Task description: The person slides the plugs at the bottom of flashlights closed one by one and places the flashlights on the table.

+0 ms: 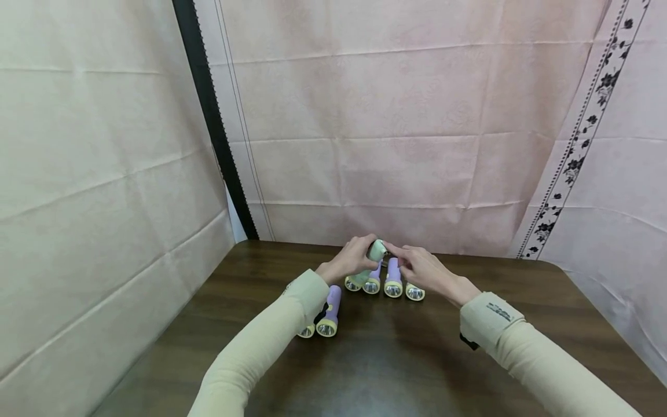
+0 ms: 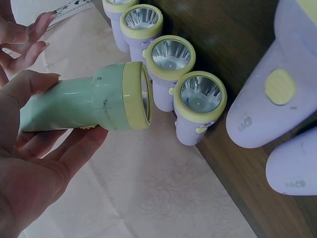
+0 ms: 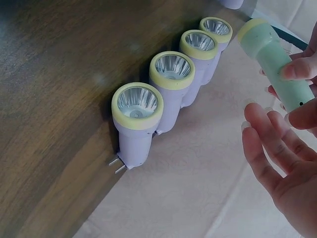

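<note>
My left hand grips a pale green flashlight with a yellow rim, fingers and thumb round its body, holding it above the row of flashlights. My right hand is at the flashlight's tail end, its thumb right at the tail and its other fingers extended and apart, as the right wrist view shows. Below both hands stands a row of several purple flashlights with yellow rims and clear lenses. Two metal prongs stick out of the tail of one.
Two more purple flashlights, one of them fully seen, lie by my left forearm on the dark wooden table. Pale cloth hangs behind the table's back edge and along the left side.
</note>
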A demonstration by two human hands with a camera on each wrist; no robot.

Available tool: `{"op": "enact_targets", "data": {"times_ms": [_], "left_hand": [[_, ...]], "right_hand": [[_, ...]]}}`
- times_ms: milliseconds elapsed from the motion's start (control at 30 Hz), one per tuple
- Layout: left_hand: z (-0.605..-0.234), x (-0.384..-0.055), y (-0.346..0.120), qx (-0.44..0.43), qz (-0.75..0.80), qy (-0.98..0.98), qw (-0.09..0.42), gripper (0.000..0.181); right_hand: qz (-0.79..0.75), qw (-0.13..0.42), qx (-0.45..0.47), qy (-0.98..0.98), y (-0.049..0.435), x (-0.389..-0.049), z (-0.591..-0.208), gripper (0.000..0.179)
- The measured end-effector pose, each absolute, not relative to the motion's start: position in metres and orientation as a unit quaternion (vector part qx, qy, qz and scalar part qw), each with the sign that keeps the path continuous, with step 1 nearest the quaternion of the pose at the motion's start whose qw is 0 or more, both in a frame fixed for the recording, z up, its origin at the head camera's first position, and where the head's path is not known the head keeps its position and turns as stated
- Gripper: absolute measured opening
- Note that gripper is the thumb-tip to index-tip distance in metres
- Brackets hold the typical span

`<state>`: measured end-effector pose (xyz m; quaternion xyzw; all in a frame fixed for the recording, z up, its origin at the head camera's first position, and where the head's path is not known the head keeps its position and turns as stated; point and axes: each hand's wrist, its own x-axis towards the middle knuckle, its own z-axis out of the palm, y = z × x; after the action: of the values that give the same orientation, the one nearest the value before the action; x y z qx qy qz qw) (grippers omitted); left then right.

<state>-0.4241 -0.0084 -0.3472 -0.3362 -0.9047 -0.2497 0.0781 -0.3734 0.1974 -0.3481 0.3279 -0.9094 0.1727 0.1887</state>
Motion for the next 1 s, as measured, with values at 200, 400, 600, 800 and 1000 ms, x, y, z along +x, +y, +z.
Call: {"op": "enact_targets", "data": {"times_ms": [200, 400, 600, 800, 1000], "left_hand": [[-0.349, -0.421, -0.009, -0.346, -0.248, -0.902, 0.077, 0.036], [-0.337, -0.412, -0.008, -0.314, -0.207, -0.925, 0.062, 0.041], [-0.331, -0.399, -0.001, -0.26, -0.135, -0.956, 0.027, 0.06], [-0.353, -0.395, 0.004, -0.228, -0.041, -0.972, 0.038, 0.07], [-0.374, -0.394, 0.007, -0.197, 0.014, -0.98, 0.017, 0.074]], "right_hand": [[0.176, 0.178, 0.325, -0.912, 0.197, -0.371, -0.349, 0.058], [0.183, 0.167, 0.32, -0.915, 0.199, -0.372, -0.346, 0.06], [0.181, 0.171, 0.309, -0.918, 0.205, -0.374, -0.344, 0.071], [0.172, 0.184, 0.311, -0.917, 0.208, -0.374, -0.343, 0.072], [0.168, 0.196, 0.309, -0.915, 0.213, -0.372, -0.342, 0.072]]}}
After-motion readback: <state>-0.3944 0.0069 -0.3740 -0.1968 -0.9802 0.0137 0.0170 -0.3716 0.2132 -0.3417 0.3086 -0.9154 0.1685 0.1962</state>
